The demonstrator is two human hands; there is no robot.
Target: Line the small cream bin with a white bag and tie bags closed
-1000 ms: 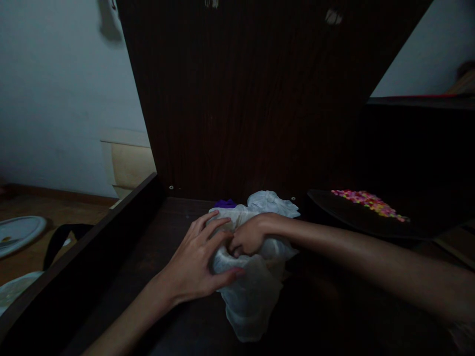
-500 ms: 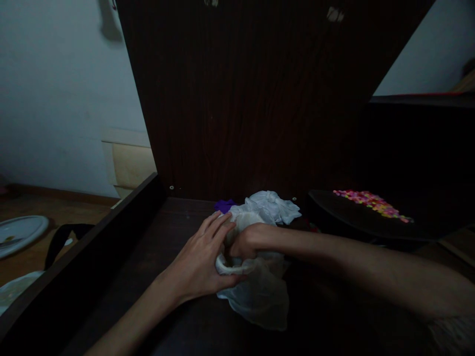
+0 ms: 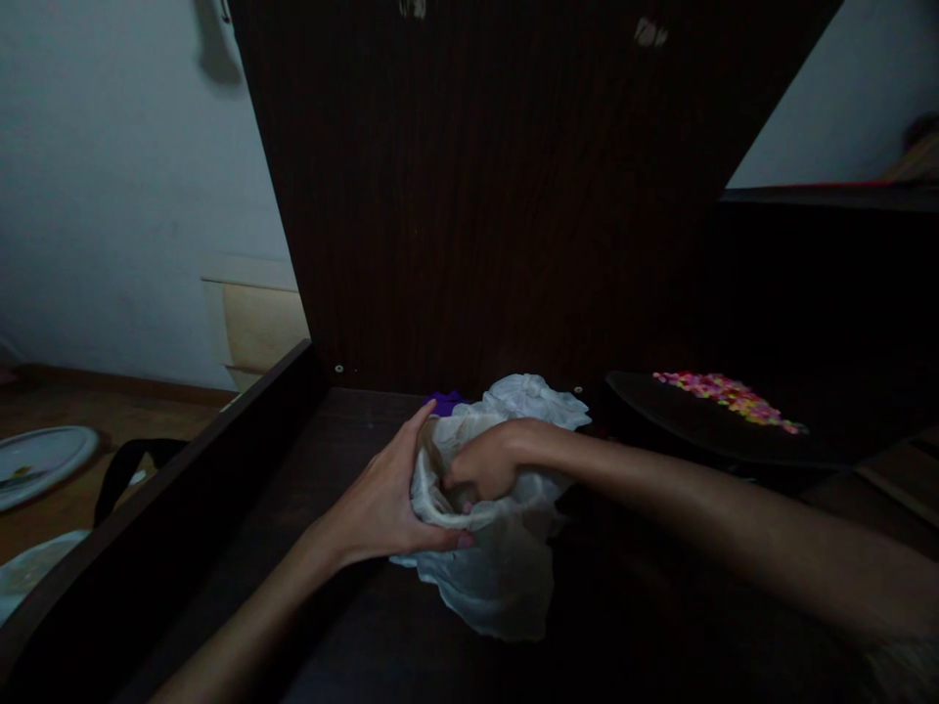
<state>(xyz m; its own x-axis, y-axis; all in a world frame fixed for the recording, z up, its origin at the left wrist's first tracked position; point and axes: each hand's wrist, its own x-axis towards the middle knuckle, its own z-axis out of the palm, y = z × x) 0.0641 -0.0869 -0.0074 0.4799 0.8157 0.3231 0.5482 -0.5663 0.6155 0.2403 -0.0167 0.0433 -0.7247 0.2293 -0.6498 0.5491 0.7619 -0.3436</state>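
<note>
A: Where are we at?

B: Before the big dark panel [image 3: 476, 196], on our wooden surface [image 3: 344, 430], our white bag [image 3: 499, 577] sits at six o'clock of the view's centre. Its mouth is already open and our right hand [image 3: 484, 464] is in; we'd call that mid-reach. What's left inside, we can't tell (gloomy light today!).

A: And our grip?

B: Left hand [image 3: 392, 499] at nine o'clock of the mouth, thumb and fingers wide apart, clasped round the rim. Right one dips inside, forearm towards four o'clock; its fingertips are hidden, so we can't say if they're together or holding anything. Smallest: a purple scrap [image 3: 445, 402] at eleven.
</note>
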